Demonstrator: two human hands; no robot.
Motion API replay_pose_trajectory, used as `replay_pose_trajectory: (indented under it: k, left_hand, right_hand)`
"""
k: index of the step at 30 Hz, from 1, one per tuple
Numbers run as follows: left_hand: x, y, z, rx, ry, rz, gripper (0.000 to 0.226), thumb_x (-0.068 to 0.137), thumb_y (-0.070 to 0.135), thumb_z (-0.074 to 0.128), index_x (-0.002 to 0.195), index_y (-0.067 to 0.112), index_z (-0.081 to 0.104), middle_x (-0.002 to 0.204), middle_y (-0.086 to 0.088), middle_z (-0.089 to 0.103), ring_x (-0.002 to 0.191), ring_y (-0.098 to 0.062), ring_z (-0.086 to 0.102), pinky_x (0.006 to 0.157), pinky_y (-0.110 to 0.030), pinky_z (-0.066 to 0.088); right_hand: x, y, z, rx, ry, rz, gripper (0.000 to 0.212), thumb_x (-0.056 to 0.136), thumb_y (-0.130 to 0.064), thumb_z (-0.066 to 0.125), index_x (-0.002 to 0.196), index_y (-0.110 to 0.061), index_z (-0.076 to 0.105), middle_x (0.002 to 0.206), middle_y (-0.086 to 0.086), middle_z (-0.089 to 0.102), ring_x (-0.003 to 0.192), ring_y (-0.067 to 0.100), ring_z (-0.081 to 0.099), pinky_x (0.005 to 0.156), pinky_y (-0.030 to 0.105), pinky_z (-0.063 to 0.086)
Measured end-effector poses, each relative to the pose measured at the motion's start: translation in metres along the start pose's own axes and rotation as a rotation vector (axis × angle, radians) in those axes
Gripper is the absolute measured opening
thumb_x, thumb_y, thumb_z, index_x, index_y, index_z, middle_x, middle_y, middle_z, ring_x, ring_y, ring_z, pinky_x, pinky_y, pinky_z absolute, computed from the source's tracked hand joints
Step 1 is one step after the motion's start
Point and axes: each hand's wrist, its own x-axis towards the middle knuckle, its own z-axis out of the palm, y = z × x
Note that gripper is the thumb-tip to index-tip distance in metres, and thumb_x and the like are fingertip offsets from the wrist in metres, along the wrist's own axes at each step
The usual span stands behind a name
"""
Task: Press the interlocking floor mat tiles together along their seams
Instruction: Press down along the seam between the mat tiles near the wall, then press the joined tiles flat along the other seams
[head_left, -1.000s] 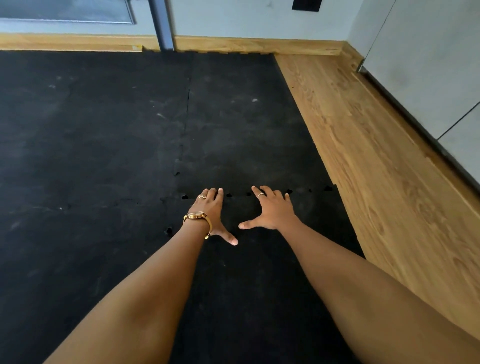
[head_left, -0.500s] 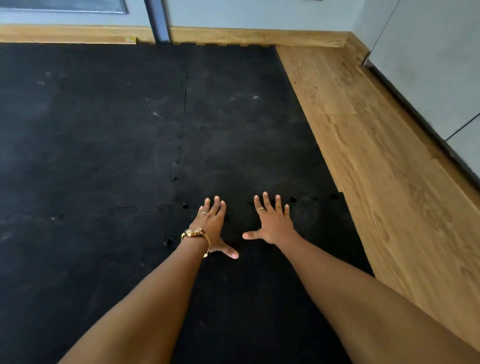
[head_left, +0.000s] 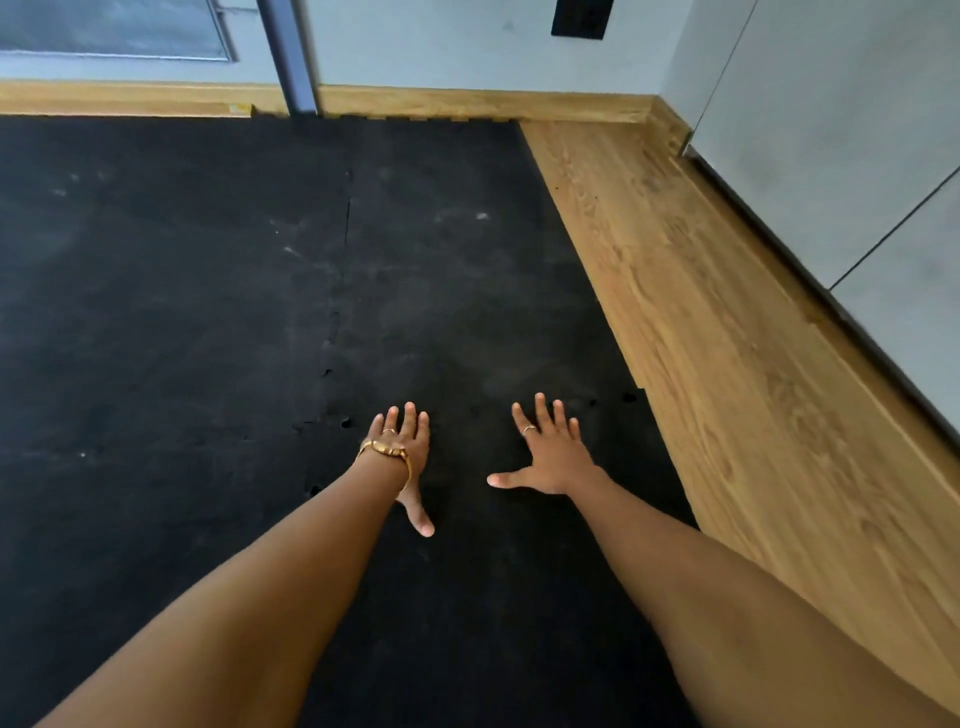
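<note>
While both my arms reach straight out, my left hand (head_left: 402, 447) and right hand (head_left: 550, 452) lie flat, fingers spread wide, holding nothing, on the black floor mat (head_left: 208, 312). My fingertips sit at the seam (head_left: 592, 401) that runs left to right towards the wooden floor (head_left: 727, 364). I see no writing anywhere.
</note>
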Motion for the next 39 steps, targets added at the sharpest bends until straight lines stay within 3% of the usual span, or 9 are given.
replay_pose_trajectory:
  k: [4,7,11,16,23,28,31,34,39]
  left_hand:
    - [0.008,0.076,-0.027,-0.019,0.112,0.224,0.153,0.051,0.063,0.083,0.150,0.004,-0.017,0.159,-0.015,-0.022,0.146,-0.030,-0.019,0.118,-0.044,-0.005]
    - [0.025,0.123,-0.046,0.023,0.097,0.344,0.152,0.052,0.057,0.086,0.150,0.003,-0.017,0.159,-0.014,-0.022,0.146,-0.026,-0.020,0.119,-0.041,-0.005]
    - [0.048,0.158,-0.052,0.175,0.041,0.358,0.151,0.053,0.052,0.088,0.150,0.001,-0.016,0.159,-0.016,-0.019,0.147,-0.028,-0.016,0.119,-0.038,-0.005]
    - [0.057,0.161,-0.049,0.160,0.023,0.369,0.153,0.050,0.048,0.091,0.150,0.002,-0.015,0.159,-0.016,-0.019,0.147,-0.027,-0.016,0.117,-0.037,-0.006]
    - [0.054,0.136,-0.047,-0.041,-0.008,0.426,0.143,0.058,0.048,0.088,0.152,0.016,-0.015,0.160,0.000,-0.023,0.147,-0.019,-0.015,0.118,-0.040,0.006]
    - [0.016,0.093,-0.009,-0.148,0.180,0.229,0.120,0.076,0.065,0.064,0.153,0.007,-0.009,0.161,-0.013,-0.014,0.149,-0.026,-0.009,0.120,-0.038,0.003]
    - [-0.012,0.019,0.019,-0.174,0.203,-0.018,0.133,0.067,0.081,0.056,0.151,0.004,-0.013,0.158,-0.018,-0.020,0.147,-0.030,-0.017,0.121,-0.040,-0.003]
    - [-0.036,-0.041,0.040,-0.199,0.147,-0.112,0.151,0.049,0.091,0.058,0.150,0.010,-0.020,0.156,-0.017,-0.028,0.145,-0.030,-0.025,0.120,-0.041,-0.007]
    - [-0.033,-0.068,0.049,-0.195,0.100,-0.100,0.166,0.031,0.089,0.066,0.149,0.015,-0.025,0.153,-0.017,-0.033,0.141,-0.032,-0.031,0.119,-0.044,-0.009]
  right_hand:
    - [-0.019,0.074,-0.017,-0.033,-0.037,0.266,0.143,0.054,-0.075,0.075,0.151,-0.031,-0.021,0.158,0.011,-0.031,0.144,0.037,-0.026,0.117,0.059,-0.006]
    - [-0.018,0.099,-0.028,-0.122,-0.121,0.256,0.149,0.050,-0.068,0.082,0.147,-0.037,-0.026,0.158,0.006,-0.032,0.147,0.033,-0.021,0.116,0.061,0.000]
    - [-0.010,0.112,-0.020,-0.084,-0.155,0.198,0.148,0.051,-0.065,0.084,0.144,-0.041,-0.029,0.156,0.005,-0.035,0.147,0.032,-0.021,0.115,0.062,0.003]
    - [-0.003,0.126,-0.013,-0.032,-0.151,0.157,0.149,0.048,-0.066,0.084,0.142,-0.045,-0.030,0.154,0.002,-0.040,0.145,0.031,-0.026,0.115,0.062,0.004]
    - [-0.010,0.120,-0.022,-0.053,-0.171,0.179,0.148,0.051,-0.064,0.084,0.143,-0.043,-0.029,0.153,0.001,-0.041,0.145,0.030,-0.026,0.116,0.063,0.005]
    - [-0.029,0.066,-0.038,-0.170,-0.165,0.318,0.135,0.068,-0.040,0.085,0.152,-0.024,-0.020,0.161,0.013,-0.022,0.148,0.040,-0.010,0.118,0.059,0.005]
    - [-0.032,-0.009,-0.024,-0.239,-0.153,0.156,0.124,0.074,-0.017,0.082,0.154,-0.019,-0.012,0.160,0.013,-0.024,0.146,0.042,-0.015,0.119,0.057,0.004]
    - [-0.029,-0.092,-0.001,-0.194,-0.283,-0.105,0.141,0.064,-0.028,0.089,0.151,-0.025,-0.021,0.157,0.011,-0.031,0.144,0.042,-0.021,0.118,0.060,0.003]
    - [-0.012,-0.143,0.024,-0.194,-0.265,-0.007,0.155,0.056,-0.040,0.092,0.141,-0.031,-0.038,0.151,0.014,-0.042,0.138,0.051,-0.028,0.113,0.069,-0.001]
